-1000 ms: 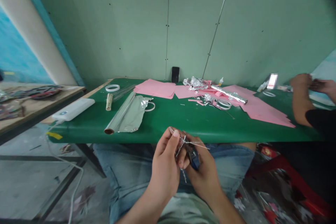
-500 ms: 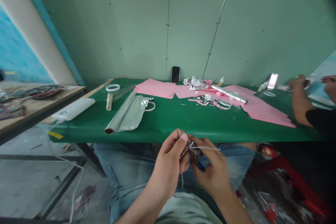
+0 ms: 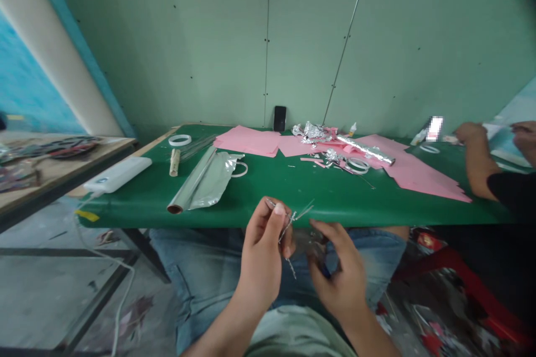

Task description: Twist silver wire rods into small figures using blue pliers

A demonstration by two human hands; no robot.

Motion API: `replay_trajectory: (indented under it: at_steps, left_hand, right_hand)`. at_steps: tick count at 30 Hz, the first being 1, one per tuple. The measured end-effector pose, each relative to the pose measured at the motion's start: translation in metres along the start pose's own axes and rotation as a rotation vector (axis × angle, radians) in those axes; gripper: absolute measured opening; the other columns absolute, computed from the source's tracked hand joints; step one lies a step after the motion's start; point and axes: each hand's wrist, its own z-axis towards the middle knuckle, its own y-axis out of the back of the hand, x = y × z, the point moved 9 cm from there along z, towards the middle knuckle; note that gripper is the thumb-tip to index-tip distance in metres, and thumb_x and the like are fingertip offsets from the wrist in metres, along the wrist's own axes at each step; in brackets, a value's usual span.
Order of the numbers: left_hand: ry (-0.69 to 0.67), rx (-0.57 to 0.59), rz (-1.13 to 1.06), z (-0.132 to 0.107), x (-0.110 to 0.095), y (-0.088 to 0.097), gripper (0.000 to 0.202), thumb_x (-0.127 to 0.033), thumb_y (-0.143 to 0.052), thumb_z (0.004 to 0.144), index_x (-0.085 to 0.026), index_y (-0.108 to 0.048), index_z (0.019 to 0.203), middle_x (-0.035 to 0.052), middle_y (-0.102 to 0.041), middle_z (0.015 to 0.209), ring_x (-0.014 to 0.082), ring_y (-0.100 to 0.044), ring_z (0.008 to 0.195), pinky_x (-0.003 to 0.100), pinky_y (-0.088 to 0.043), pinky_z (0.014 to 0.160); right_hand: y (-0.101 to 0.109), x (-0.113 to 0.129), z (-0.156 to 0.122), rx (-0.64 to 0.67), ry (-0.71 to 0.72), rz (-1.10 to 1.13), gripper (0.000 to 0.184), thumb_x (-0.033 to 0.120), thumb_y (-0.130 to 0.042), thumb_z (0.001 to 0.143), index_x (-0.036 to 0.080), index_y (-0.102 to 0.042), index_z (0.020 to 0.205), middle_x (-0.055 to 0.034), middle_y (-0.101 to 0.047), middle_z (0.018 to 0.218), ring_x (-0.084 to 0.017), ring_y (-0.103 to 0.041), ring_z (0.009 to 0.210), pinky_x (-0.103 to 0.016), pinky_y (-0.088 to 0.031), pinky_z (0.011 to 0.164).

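My left hand [image 3: 262,256] is pinched on a thin twisted strip of silver foil [image 3: 291,223], which has fine strands sticking out above and below my fingers. My right hand [image 3: 339,270] is a little to the right of it, not touching the foil. Its curled fingers hold a small blue-handled tool [image 3: 325,270], probably scissors, and most of it is hidden. A blurred grey shape [image 3: 314,242] sits between my hands, too unclear to name. Both hands are over my denim-clad lap, just below the front edge of the green table [image 3: 293,203].
Pink paper sheets [image 3: 247,141], a foil roll [image 3: 201,181], crumpled foil [image 3: 312,133], tape rolls [image 3: 358,165] and a power bank [image 3: 117,174] lie on the table. A co-worker's hands [image 3: 471,133] work at the far right. A red stool [image 3: 464,284] stands low on the right.
My right hand has moved down and to the right, away from the foil. My left hand has lifted the foil strip slightly. The co-worker's hands have shifted a little to the left.
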Motion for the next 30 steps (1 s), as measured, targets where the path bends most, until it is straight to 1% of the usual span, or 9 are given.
replay_trajectory:
  at_steps: [2, 4, 6, 8, 11, 16, 22, 28, 30]
  left_hand:
    - [-0.039, 0.009, 0.036, 0.002, -0.004, 0.002, 0.024, -0.032, -0.063, 0.090, -0.018, -0.051, 0.075, -0.0072, -0.043, 0.066, 0.0015, -0.035, 0.042, 0.014, -0.032, 0.040]
    - [-0.038, 0.030, 0.073, 0.003, -0.002, 0.001, 0.026, -0.035, -0.064, 0.090, -0.018, -0.052, 0.075, -0.0069, -0.044, 0.068, 0.0011, -0.035, 0.042, 0.015, -0.032, 0.039]
    - [-0.012, 0.048, 0.099, 0.002, 0.002, 0.000, 0.027, -0.038, -0.064, 0.090, -0.018, -0.052, 0.076, -0.0063, -0.046, 0.071, 0.0006, -0.036, 0.041, 0.015, -0.033, 0.039]
    - [0.008, 0.072, 0.117, 0.000, 0.005, -0.002, 0.028, -0.040, -0.064, 0.090, -0.017, -0.053, 0.077, -0.0055, -0.050, 0.073, 0.0001, -0.037, 0.040, 0.015, -0.035, 0.039]
    - [0.021, 0.141, 0.144, -0.004, 0.008, -0.006, 0.023, -0.039, -0.065, 0.090, -0.018, -0.056, 0.082, -0.0064, -0.050, 0.068, 0.0007, -0.040, 0.040, 0.015, -0.037, 0.040]
    - [0.014, 0.226, 0.228, -0.005, 0.010, -0.009, 0.016, -0.028, -0.073, 0.084, -0.019, -0.060, 0.089, -0.0072, -0.050, 0.065, 0.0016, -0.045, 0.042, 0.015, -0.042, 0.042]
    - [-0.067, 0.099, 0.210, -0.003, 0.005, -0.001, 0.015, -0.027, -0.073, 0.083, -0.020, -0.060, 0.085, -0.0067, -0.054, 0.073, 0.0013, -0.045, 0.038, 0.016, -0.045, 0.036]
    - [-0.115, -0.043, 0.213, 0.000, 0.009, 0.015, 0.018, -0.026, -0.076, 0.081, -0.022, -0.060, 0.088, -0.0079, -0.054, 0.068, 0.0031, -0.049, 0.042, 0.016, -0.046, 0.041]
    - [-0.134, -0.053, 0.234, 0.006, 0.008, 0.015, 0.017, -0.028, -0.075, 0.082, -0.022, -0.063, 0.092, -0.0049, -0.059, 0.076, 0.0048, -0.056, 0.053, 0.016, -0.050, 0.052]
  right_hand:
    - [0.019, 0.005, 0.003, -0.137, 0.045, -0.045, 0.042, 0.010, -0.059, 0.083, 0.024, -0.057, 0.122, -0.0050, -0.063, 0.097, -0.020, -0.063, 0.089, -0.034, -0.054, 0.079]
    - [0.029, 0.008, 0.011, -0.198, 0.059, -0.107, 0.039, 0.016, -0.065, 0.083, 0.024, -0.057, 0.120, -0.0072, -0.065, 0.104, -0.022, -0.063, 0.092, -0.037, -0.053, 0.082]
    - [0.027, 0.008, 0.024, -0.145, 0.051, -0.142, 0.035, 0.024, -0.068, 0.083, 0.024, -0.058, 0.117, -0.0078, -0.067, 0.109, -0.023, -0.064, 0.094, -0.037, -0.054, 0.082]
    - [0.023, 0.006, 0.036, -0.087, 0.024, -0.110, 0.031, 0.029, -0.069, 0.084, 0.024, -0.059, 0.113, -0.0051, -0.070, 0.101, -0.020, -0.067, 0.087, -0.033, -0.055, 0.077]
    - [0.020, 0.004, 0.044, -0.079, -0.002, -0.045, 0.024, 0.028, -0.068, 0.085, 0.026, -0.060, 0.108, -0.0003, -0.071, 0.088, -0.016, -0.068, 0.074, -0.028, -0.056, 0.072]
    - [0.023, 0.005, 0.044, -0.084, -0.054, 0.036, 0.022, 0.025, -0.070, 0.083, 0.027, -0.064, 0.104, 0.0022, -0.070, 0.084, -0.014, -0.067, 0.068, -0.025, -0.056, 0.067]
    - [0.023, 0.001, 0.041, -0.144, -0.162, 0.155, 0.012, 0.020, -0.065, 0.085, 0.026, -0.064, 0.096, 0.0050, -0.069, 0.075, -0.010, -0.066, 0.063, -0.018, -0.053, 0.058]
    - [0.012, 0.009, 0.033, -0.130, -0.148, 0.140, 0.012, 0.018, -0.064, 0.086, 0.027, -0.064, 0.093, 0.0042, -0.069, 0.081, -0.011, -0.067, 0.071, -0.018, -0.053, 0.064]
    - [0.011, 0.005, 0.033, -0.145, -0.164, 0.133, 0.011, 0.018, -0.064, 0.086, 0.027, -0.064, 0.094, 0.0044, -0.069, 0.080, -0.011, -0.067, 0.070, -0.018, -0.052, 0.063]
